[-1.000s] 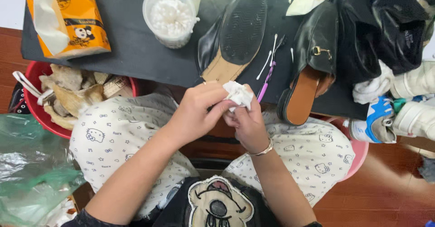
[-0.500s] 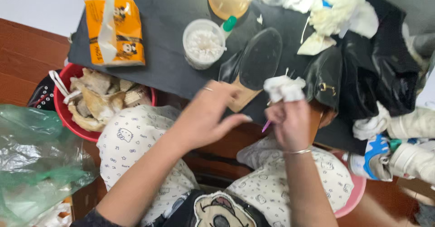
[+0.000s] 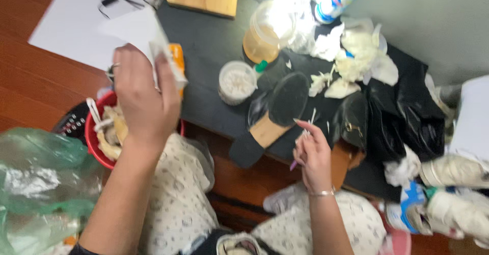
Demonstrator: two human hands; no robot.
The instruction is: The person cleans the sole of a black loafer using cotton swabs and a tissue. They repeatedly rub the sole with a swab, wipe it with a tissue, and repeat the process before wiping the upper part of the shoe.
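My left hand (image 3: pixel 142 100) is lifted above the orange tissue pack (image 3: pixel 178 60) and pinches a white tissue (image 3: pixel 164 56) that stands up out of it. My right hand (image 3: pixel 313 156) is curled at the near edge of the black mat (image 3: pixel 214 41), with a thin purple stick (image 3: pixel 292 166) poking out below the fingers. Just left of that hand lies a black shoe (image 3: pixel 288 100), sole up, with a tan heel part. A second black shoe (image 3: pixel 352 120) with a gold buckle lies to its right.
A round tub of white cotton (image 3: pixel 237 82) and a jar of yellow liquid (image 3: pixel 261 38) stand behind the shoes. A red basin (image 3: pixel 96 143) of used wads and a green plastic bag (image 3: pixel 35 183) sit at my left. White sneakers (image 3: pixel 453 171) and crumpled tissues (image 3: pixel 361 51) lie at right.
My left hand left the right hand, swung out to the left and took hold of a tissue at the orange pack. The right hand stayed by the shoe. The view tilted up and left.
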